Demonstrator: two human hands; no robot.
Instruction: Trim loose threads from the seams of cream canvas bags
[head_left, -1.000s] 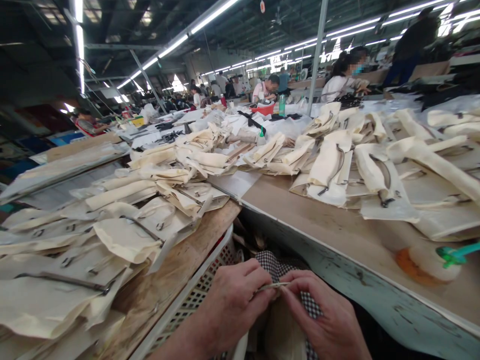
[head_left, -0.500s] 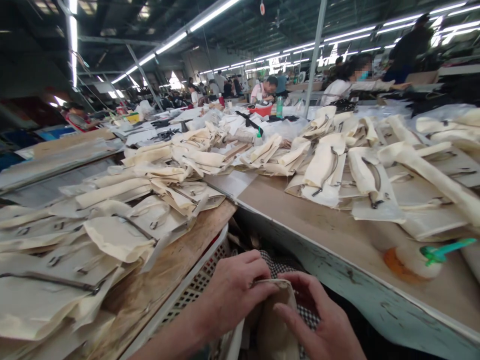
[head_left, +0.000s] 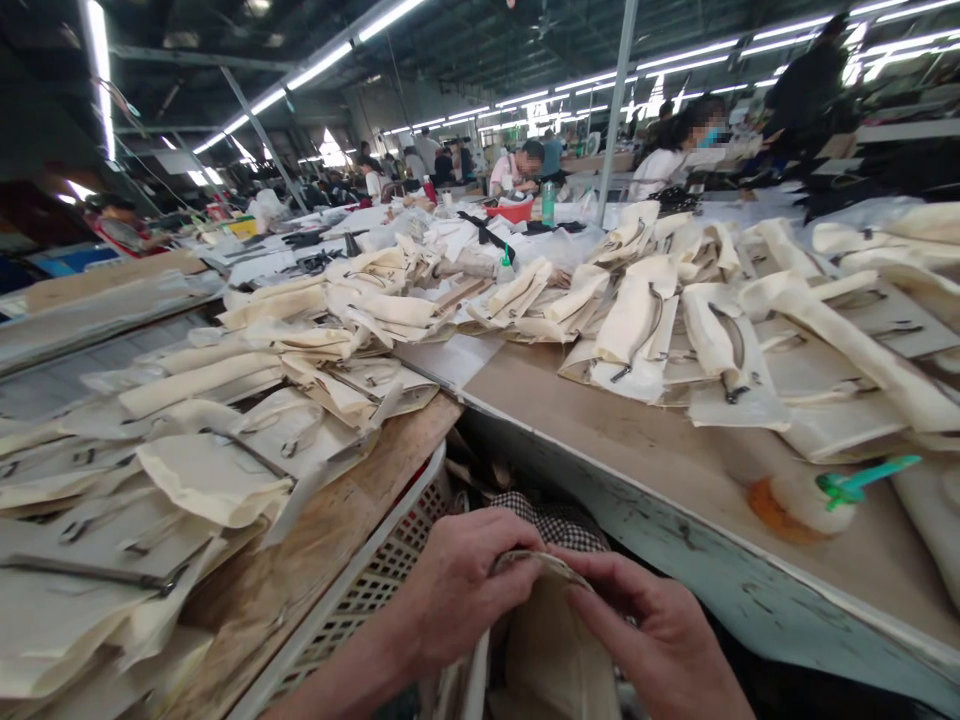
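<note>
Low in the middle of the head view, a cream fabric piece point(head_left: 559, 650) hangs between my hands, its curved upper edge raised toward me. My left hand point(head_left: 472, 575) grips that edge from the left, thumb on the near side and fingers folded over. From the right, my right hand point(head_left: 637, 610) pinches the same edge between thumb and fingers. The fingertips of both hands nearly meet along the rim. The lower part of the piece runs out of the frame. Behind my hands lies black-and-white checked cloth point(head_left: 547, 525).
A white plastic basket point(head_left: 360, 600) stands at my left beside a wooden table point(head_left: 300, 560) piled with cream fabric pieces point(head_left: 217, 475) with dark zippers. On the right-hand table point(head_left: 585, 420) are more such pieces point(head_left: 637, 320) and a green-tipped bottle point(head_left: 802, 500) of amber liquid. Several people work farther back.
My right hand has closed from a loose spread onto the fabric edge, nearer my left hand. The view has shifted slightly, so the tables appear a little more to the left.
</note>
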